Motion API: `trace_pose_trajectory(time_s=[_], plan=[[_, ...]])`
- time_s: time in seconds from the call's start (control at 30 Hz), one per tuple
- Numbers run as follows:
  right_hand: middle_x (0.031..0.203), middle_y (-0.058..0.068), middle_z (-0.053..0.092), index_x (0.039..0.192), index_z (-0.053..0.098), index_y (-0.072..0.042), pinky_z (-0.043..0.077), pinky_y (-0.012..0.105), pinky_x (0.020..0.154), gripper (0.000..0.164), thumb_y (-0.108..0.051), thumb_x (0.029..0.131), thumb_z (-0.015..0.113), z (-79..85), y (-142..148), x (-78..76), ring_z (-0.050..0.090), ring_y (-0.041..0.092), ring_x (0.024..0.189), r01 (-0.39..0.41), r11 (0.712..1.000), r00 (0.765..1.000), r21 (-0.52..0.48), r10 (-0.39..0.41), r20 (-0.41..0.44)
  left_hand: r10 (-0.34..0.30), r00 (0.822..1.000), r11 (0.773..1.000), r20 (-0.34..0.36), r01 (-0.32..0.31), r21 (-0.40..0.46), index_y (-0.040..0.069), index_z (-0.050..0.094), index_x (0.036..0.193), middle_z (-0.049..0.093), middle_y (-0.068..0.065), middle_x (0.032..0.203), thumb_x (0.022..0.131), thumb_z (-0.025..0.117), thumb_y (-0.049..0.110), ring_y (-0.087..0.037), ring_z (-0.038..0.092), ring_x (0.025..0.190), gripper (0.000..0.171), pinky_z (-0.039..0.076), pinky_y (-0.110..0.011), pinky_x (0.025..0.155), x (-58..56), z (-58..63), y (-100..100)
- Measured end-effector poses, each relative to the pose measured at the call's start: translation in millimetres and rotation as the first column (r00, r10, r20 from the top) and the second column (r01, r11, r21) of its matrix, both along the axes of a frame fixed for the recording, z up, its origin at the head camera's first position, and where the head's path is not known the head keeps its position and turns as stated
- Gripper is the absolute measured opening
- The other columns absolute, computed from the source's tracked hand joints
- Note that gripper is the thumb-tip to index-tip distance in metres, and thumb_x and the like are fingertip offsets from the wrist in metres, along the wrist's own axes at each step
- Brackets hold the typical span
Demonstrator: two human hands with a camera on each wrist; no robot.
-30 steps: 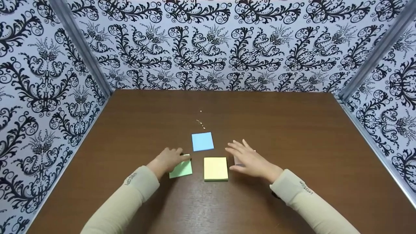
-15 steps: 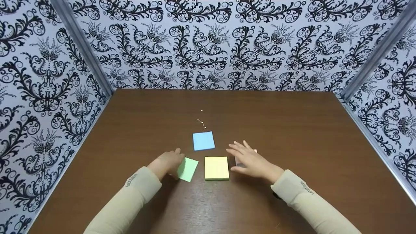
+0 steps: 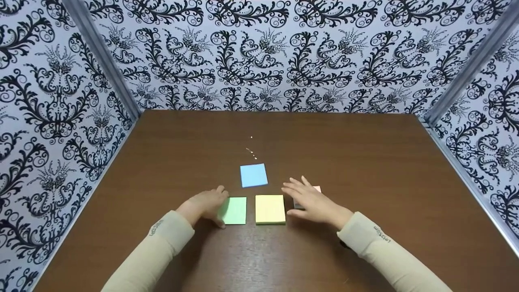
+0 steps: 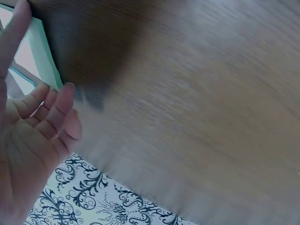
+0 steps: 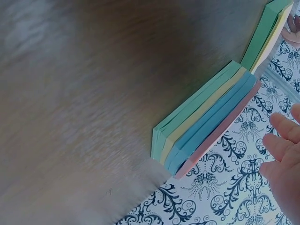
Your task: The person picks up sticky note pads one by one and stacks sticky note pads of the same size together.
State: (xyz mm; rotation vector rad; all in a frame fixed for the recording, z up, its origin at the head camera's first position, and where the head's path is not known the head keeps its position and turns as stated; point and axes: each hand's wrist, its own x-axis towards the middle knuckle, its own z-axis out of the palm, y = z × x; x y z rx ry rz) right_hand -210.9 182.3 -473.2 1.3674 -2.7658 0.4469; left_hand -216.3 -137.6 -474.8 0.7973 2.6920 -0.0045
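Note:
My left hand (image 3: 204, 205) holds a green sticky note pad (image 3: 235, 211) by its left side, thumb at the near corner and fingers at the far one. In the left wrist view, thumb and fingertips touch opposite ends of the green pad (image 4: 42, 51). Right of it lies a yellow sticky note pad (image 3: 270, 209) with a green lower layer. My right hand (image 3: 312, 200) hovers with spread, relaxed fingers over a stack of sticky notes (image 3: 318, 188), mostly hidden in the head view. The right wrist view shows that stack (image 5: 206, 119) layered green, yellow, blue and pink, apart from the fingers.
A blue sticky note pad (image 3: 254, 175) lies behind the green and yellow ones. Small pale marks (image 3: 252, 153) show on the brown table (image 3: 344, 146) farther back. Patterned walls (image 3: 259, 61) with grey metal corner posts (image 3: 109, 61) enclose the table's back and sides.
The green pad has shifted right and turned until its edges line up with the yellow pad. My left hand has moved from above it to its left side. The right hand has barely moved.

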Motion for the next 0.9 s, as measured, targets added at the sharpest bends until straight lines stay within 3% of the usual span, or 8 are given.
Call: trace_pose_trajectory(time_s=[0.1,0.3,0.6,0.9], plan=[[0.136,0.02,0.043,0.131,0.043,0.003,0.016,0.056,0.106,0.059,-0.029,0.086,0.063,-0.5,0.1,0.6,0.031,0.039,0.131,-0.008,1.0,1.0,-0.002,0.008,-0.011,0.002,1.0,1.0,0.009,-0.002,0.02,-0.002,0.045,0.118,0.043,-0.013,0.103,0.062,0.08,0.047,-0.024,0.049,0.086,0.082,0.046,-0.04,0.078,-0.1,-0.1,-0.9],[0.135,0.019,0.044,0.131,0.043,0.003,0.016,0.055,0.106,0.06,-0.03,0.085,0.064,-3.6,-0.6,2.5,0.031,0.039,0.131,-0.004,1.0,1.0,0.021,0.005,-0.028,-0.009,0.999,1.0,-0.043,0.01,0.017,-0.002,0.049,0.112,0.042,-0.01,0.099,0.064,0.076,0.048,-0.024,0.046,0.087,0.074,0.044,-0.042,0.079,0.9,-0.3,1.4],[0.134,0.019,0.046,0.132,0.043,0.002,0.016,0.054,0.106,0.061,-0.031,0.085,0.063,-8.0,-1.9,4.5,0.031,0.038,0.131,-0.008,0.999,0.999,0.042,0.01,-0.033,0.036,0.999,0.998,0.033,-0.038,0.053,0.001,0.048,0.111,0.046,-0.007,0.091,0.067,0.074,0.044,-0.021,0.046,0.077,0.067,0.044,-0.039,0.074,0.4,3.5,7.6],[0.136,0.017,0.044,0.133,0.042,0.002,0.014,0.052,0.108,0.061,-0.032,0.086,0.062,-7.8,-1.8,4.6,0.029,0.037,0.132,0.009,0.999,1.0,0.054,-0.009,-0.001,0.006,1.0,0.998,-0.015,-0.005,0.059,0.001,0.05,0.114,0.046,-0.009,0.098,0.066,0.075,0.047,-0.024,0.047,0.087,0.071,0.044,-0.041,0.077,0.4,-2.8,6.5]])
